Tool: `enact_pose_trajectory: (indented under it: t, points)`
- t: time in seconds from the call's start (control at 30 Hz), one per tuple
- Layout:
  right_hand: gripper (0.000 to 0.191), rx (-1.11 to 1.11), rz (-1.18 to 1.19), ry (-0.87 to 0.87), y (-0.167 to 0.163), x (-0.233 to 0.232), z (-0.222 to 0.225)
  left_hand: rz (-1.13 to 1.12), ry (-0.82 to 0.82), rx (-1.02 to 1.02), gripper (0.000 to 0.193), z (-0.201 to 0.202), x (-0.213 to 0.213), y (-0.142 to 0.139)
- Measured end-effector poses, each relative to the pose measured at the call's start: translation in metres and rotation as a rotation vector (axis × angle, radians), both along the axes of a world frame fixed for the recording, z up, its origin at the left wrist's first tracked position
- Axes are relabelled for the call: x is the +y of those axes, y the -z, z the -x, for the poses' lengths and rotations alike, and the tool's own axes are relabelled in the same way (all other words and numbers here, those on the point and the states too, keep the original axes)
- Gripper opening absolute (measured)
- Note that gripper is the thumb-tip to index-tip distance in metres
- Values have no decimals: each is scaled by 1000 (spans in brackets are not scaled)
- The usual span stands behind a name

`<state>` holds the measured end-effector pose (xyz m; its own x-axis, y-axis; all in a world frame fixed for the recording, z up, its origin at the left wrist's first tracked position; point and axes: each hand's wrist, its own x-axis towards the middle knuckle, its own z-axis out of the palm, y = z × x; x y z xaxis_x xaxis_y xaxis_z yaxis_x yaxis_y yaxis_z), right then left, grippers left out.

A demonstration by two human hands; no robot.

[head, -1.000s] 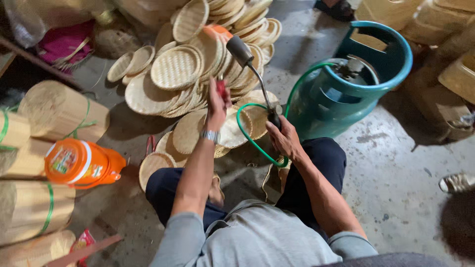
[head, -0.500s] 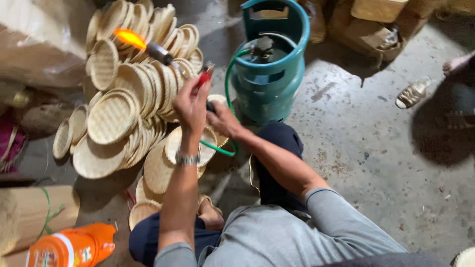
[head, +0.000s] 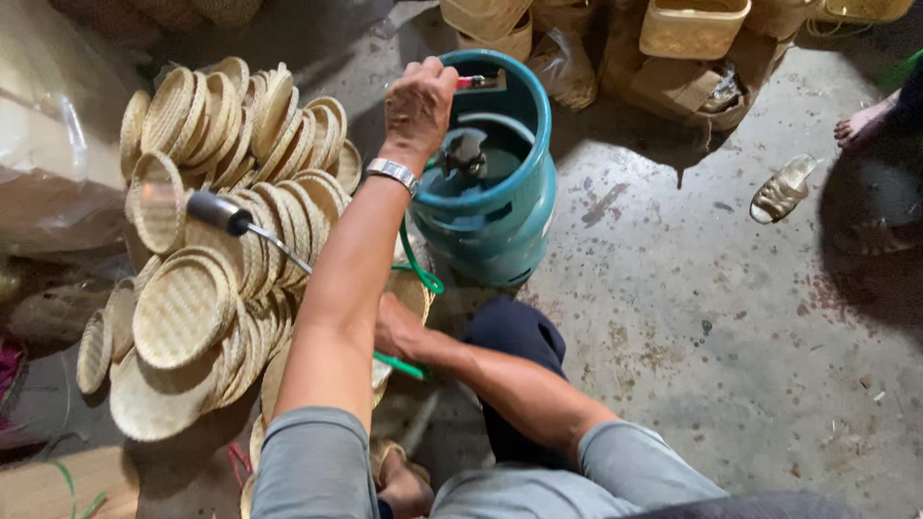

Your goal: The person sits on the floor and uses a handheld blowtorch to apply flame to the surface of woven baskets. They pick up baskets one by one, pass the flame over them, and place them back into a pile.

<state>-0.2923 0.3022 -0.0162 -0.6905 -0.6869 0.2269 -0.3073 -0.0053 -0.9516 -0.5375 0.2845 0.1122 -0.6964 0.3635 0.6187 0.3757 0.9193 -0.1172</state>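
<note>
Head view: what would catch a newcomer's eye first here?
The teal gas cylinder at top centre, with the left hand on its rim holding something small and red. To its left lies a big heap of woven trays, with a torch nozzle over it. The right hand grips the torch low down, by the green hose.

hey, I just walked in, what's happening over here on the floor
A person sits on the concrete floor. Their left hand reaches over the rim of a teal gas cylinder, holding a small red item. Their right hand grips a torch wand fed by a green hose, pointed at piled woven bamboo trays.
</note>
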Motion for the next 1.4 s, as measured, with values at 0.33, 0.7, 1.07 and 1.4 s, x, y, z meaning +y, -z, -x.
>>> enact_pose_trajectory:
  t: [0.33,0.7,1.07,1.4]
  points:
    - [38,29,85,-32,8,12,17,226,-14,146,2,64,-2,41]
    - [36,-176,82,-4,-35,22,19,167,-43,-50,4,49,-14,39]
    - [27,-190,198,26,7,-14,30,-132,297,111,31,-142,-25,-82]
    - [17,-410,55,-39,-22,-31,17,-597,-438,-106,27,-402,-118,55]
